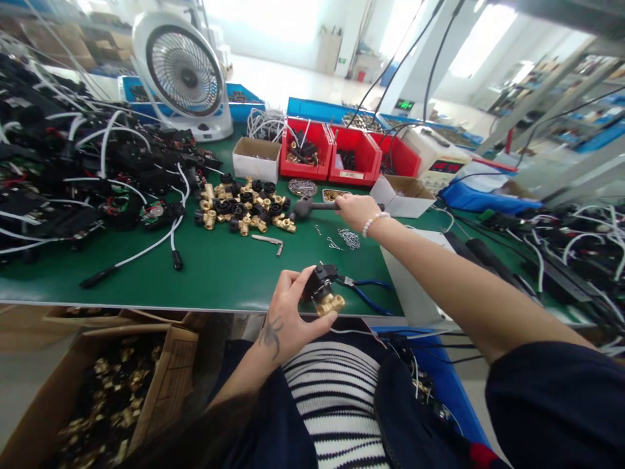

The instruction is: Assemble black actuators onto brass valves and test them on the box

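Note:
My left hand (289, 306) is closed on a small valve (324, 291) with a black top and a brass body, held at the front edge of the green mat (219, 270). My right hand (355, 208) reaches out across the mat and grips the handle of a dark mallet (306, 207), whose head lies beside a pile of black and brass valves (244, 205). Blue-handled pliers (364, 288) lie just right of the held valve. A few wire clips (347, 238) are scattered under my right wrist.
Red bins (351, 156) and small cardboard boxes (256, 159) line the back, beside a white fan (183, 75). Black assemblies with white cables (73, 176) crowd the left. A metal tool (268, 241) lies mid-mat. A carton of brass parts (105, 391) sits below the table edge.

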`<move>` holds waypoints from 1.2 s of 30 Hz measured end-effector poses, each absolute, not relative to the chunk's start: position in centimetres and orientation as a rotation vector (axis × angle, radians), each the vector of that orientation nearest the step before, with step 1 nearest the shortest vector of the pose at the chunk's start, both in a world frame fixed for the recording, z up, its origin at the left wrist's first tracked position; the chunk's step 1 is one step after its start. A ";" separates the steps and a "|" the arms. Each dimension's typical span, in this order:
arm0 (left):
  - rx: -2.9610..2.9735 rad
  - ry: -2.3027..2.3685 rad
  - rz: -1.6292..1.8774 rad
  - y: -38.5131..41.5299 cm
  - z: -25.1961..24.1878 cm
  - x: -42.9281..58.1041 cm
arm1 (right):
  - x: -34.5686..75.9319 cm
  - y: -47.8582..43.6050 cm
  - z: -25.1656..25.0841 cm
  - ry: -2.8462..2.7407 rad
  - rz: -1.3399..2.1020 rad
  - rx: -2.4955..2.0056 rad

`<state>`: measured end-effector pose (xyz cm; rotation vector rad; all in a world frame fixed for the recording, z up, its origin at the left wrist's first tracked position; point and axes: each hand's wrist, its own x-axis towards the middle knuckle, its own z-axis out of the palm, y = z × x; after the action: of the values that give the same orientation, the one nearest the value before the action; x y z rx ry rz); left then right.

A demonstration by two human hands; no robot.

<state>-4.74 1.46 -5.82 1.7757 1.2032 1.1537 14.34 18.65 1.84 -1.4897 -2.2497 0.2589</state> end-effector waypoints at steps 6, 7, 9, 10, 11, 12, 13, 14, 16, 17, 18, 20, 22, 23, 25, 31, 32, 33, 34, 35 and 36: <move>1.755 1.210 1.206 1.3 -6.0 -4.2 | 16.1 10.8 7.5 -2.105 0.494 -1.494; 1.757 1.211 1.210 1.3 -5.9 -4.1 | 16.5 8.8 7.9 -2.060 0.584 -1.493; 1.763 1.215 1.217 1.4 -5.9 -4.0 | 17.3 4.9 8.1 -1.804 0.828 -1.439; 1.767 1.218 1.217 1.4 -5.8 -4.0 | 17.6 3.1 7.8 -1.713 0.836 -1.452; 1.772 1.221 1.217 1.4 -5.8 -4.0 | 17.8 1.7 7.2 -1.667 0.848 -1.470; 1.776 1.227 1.216 1.4 -5.7 -3.9 | 18.0 0.7 6.7 -1.673 0.849 -1.515; 1.781 1.233 1.217 1.4 -5.7 -3.9 | 18.2 -0.1 6.1 -1.730 0.858 -1.575; 1.787 1.240 1.216 1.4 -5.7 -3.9 | 18.3 -0.4 5.7 -1.819 0.885 -1.641; 1.799 1.253 1.217 1.4 -5.7 -3.9 | 18.7 -0.4 5.6 -1.978 0.961 -1.746; 1.806 1.255 1.215 1.4 -5.7 -3.8 | 18.9 -0.2 5.9 -1.993 0.999 -1.770; 1.815 1.255 1.212 1.4 -5.7 -3.8 | 19.2 0.0 6.4 -1.946 1.029 -1.771; 1.828 1.255 1.207 1.5 -5.8 -3.7 | 19.7 0.2 7.3 -1.737 1.011 -1.683; 1.836 1.257 1.206 1.5 -5.8 -3.7 | 19.7 0.0 7.7 -1.542 0.916 -1.556; 1.838 1.258 1.207 1.5 -5.8 -3.7 | 19.6 -0.1 7.6 -1.492 0.880 -1.508; 1.841 1.261 1.209 1.4 -5.7 -3.7 | 19.2 -0.4 6.9 -1.550 0.926 -1.530; 1.857 1.261 1.221 1.4 -5.6 -3.6 | 19.4 -0.2 7.4 -1.805 1.177 -1.853; 1.861 1.261 1.222 1.4 -5.7 -3.6 | 19.5 -0.1 7.8 -1.703 1.122 -1.807; 1.865 1.261 1.223 1.4 -5.7 -3.5 | 19.6 0.0 8.0 -1.591 1.049 -1.735; 1.868 1.263 1.222 1.4 -5.7 -3.5 | 19.5 0.0 8.0 -1.499 0.984 -1.661; 1.869 1.265 1.222 1.4 -5.7 -3.5 | 19.4 0.0 7.8 -1.464 0.963 -1.612; 1.871 1.266 1.222 1.3 -5.7 -3.5 | 19.2 0.0 7.4 -1.491 0.992 -1.605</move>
<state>-3.46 1.33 -5.72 1.8709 1.2660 1.2221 19.21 -0.04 7.38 -1.6050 -1.4910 0.9920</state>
